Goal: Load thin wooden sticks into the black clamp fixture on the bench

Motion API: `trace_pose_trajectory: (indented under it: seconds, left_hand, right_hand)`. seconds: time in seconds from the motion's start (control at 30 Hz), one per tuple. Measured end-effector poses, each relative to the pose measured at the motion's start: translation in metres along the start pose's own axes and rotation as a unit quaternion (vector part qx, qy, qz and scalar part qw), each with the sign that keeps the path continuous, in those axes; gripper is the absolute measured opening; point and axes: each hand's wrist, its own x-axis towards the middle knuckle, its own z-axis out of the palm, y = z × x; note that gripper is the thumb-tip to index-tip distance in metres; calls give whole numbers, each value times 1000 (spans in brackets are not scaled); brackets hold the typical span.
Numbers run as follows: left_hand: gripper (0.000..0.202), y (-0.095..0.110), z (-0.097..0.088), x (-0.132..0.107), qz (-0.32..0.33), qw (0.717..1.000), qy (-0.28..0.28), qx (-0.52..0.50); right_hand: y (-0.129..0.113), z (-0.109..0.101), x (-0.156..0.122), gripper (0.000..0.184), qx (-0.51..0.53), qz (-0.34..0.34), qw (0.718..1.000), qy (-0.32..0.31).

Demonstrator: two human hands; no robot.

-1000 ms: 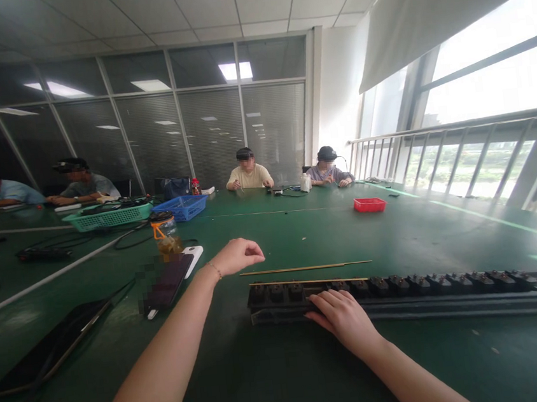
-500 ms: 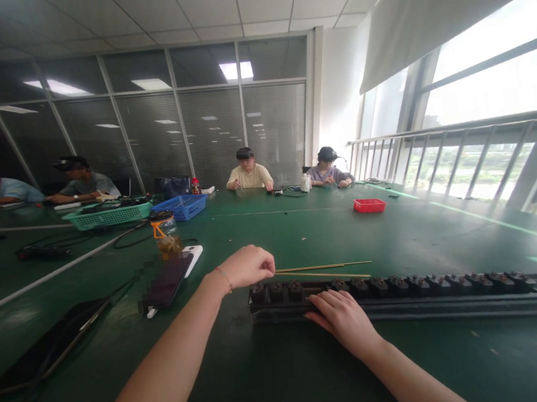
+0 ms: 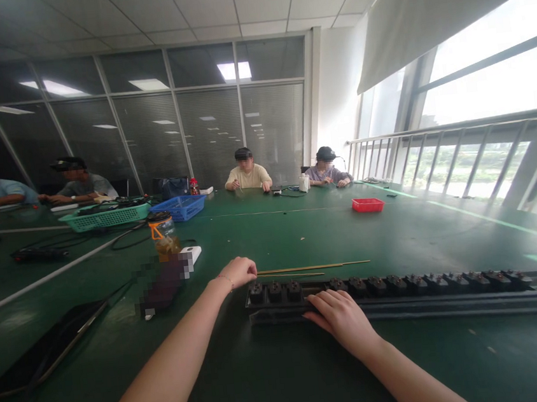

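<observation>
My left hand point(image 3: 238, 272), behind the left end of a long black rail, is closed in a pinch on a thin brass-coloured rod point(image 3: 295, 275). The rod's free end points right. More thin rods point(image 3: 314, 266) lie just beyond it on the green table. Over the near side of the rail point(image 3: 404, 307) my right hand point(image 3: 343, 318) is curled, thumb at the front and fingers on top. A row of black blocks point(image 3: 416, 284) stands along the rail. Three blocks point(image 3: 275, 292) are to the left of my right hand; what lies under its fingers is hidden.
A phone point(image 3: 165, 287), a jar with an orange strap point(image 3: 164, 234) and a dark flat tablet-like thing point(image 3: 48, 345) are on the left. Green point(image 3: 107, 218) and blue baskets point(image 3: 183, 208) stand behind them. A red tray point(image 3: 367, 204) sits farther right. Several people sit across the table.
My left hand has drawn back to the left, and the near rod's end has shifted left with it. My right hand keeps its place on the rail. The view has turned slightly.
</observation>
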Motion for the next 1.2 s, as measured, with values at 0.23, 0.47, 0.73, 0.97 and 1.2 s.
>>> trace_pose_trajectory:
  seconds: [0.23, 0.47, 0.73, 0.97, 1.2]
  left_hand:
    - [16, -5, 10, -2, -32, 998, 52, 8]
    - [24, -6, 16, -9, 1, 989, 130, 64]
    - [28, -6, 22, -7, 17, 992, 96, 80]
    - [32, -9, 29, -19, -82, 974, 177, 118]
    - [37, -11, 36, -35, -156, 977, 122, 82]
  right_hand:
    - [-1, -2, 0, 19, 2, 6, 1000, -4]
    - [-4, -4, 2, 20, 1, 9, 1000, -5]
    - [-2, -3, 0, 20, -6, 7, 1000, -9]
    - [-2, -7, 1, 21, -7, 1, 1000, -5]
    - [-2, -8, 0, 20, -4, 3, 1000, -8]
